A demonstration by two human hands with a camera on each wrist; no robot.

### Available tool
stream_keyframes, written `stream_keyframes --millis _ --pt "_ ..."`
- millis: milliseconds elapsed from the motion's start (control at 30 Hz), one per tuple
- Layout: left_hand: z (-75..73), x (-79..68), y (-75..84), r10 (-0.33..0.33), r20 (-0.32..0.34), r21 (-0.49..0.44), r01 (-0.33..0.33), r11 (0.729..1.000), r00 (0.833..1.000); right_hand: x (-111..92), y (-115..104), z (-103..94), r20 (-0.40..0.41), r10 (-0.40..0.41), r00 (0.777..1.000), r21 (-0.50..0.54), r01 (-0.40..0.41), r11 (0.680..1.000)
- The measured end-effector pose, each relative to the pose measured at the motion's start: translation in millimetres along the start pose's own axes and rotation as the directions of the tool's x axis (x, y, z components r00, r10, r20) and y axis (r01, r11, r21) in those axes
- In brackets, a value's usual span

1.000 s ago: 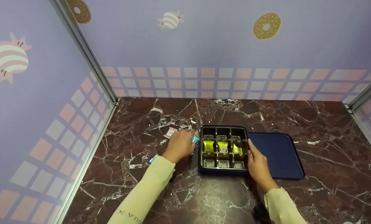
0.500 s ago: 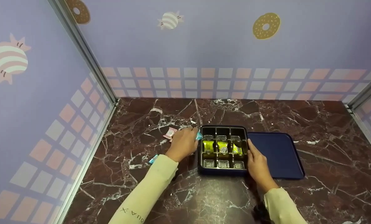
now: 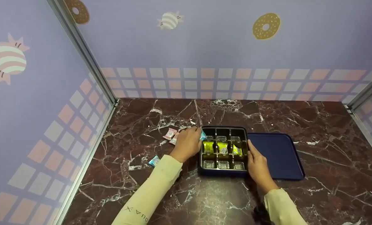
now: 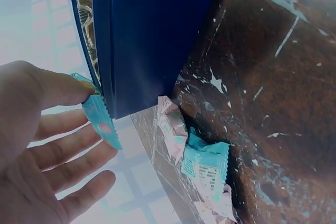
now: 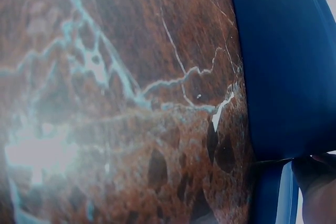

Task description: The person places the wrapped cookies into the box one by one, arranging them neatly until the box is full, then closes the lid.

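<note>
One pinched blue packet (image 3: 203, 136) is partly hidden by the left fingers (image 3: 195, 132).

In the head view, the left hand (image 3: 187, 144) partly covers the pink sweets (image 3: 170, 134). Print on a blue wrapper (image 4: 206, 171) is too small to read. The right wrist view crops the right hand (image 3: 258, 165).

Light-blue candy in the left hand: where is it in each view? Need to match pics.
Head: the light-blue candy sits just right of and below centre, in the left hand.
Left wrist: candy left of centre, just below mid-height.
Right wrist: not in it.
Shared landmark: navy box, lower middle in head, upper middle in left wrist, right side in right wrist.
</note>
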State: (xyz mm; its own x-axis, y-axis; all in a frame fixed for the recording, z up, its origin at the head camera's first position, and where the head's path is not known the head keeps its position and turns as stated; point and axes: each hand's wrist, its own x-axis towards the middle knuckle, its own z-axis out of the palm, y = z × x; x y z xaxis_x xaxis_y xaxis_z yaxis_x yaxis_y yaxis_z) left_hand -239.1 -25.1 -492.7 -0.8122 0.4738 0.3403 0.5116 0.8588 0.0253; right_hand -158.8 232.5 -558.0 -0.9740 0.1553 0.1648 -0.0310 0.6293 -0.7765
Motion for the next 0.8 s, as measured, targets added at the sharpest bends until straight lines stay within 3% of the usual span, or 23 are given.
stream_keyframes --millis 600,800 --pt "10.5 10.0 3.2 0.017 -0.127 0.009 -0.016 1.000 0.992 0.3 1.2 0.0 0.012 0.018 1.000 -0.006 -0.018 1.000" --pt "10.9 13.3 6.6 -0.008 -0.066 -0.011 0.007 1.000 0.998 0.2 0.9 0.1 0.004 0.008 1.000 -0.004 -0.008 1.000"
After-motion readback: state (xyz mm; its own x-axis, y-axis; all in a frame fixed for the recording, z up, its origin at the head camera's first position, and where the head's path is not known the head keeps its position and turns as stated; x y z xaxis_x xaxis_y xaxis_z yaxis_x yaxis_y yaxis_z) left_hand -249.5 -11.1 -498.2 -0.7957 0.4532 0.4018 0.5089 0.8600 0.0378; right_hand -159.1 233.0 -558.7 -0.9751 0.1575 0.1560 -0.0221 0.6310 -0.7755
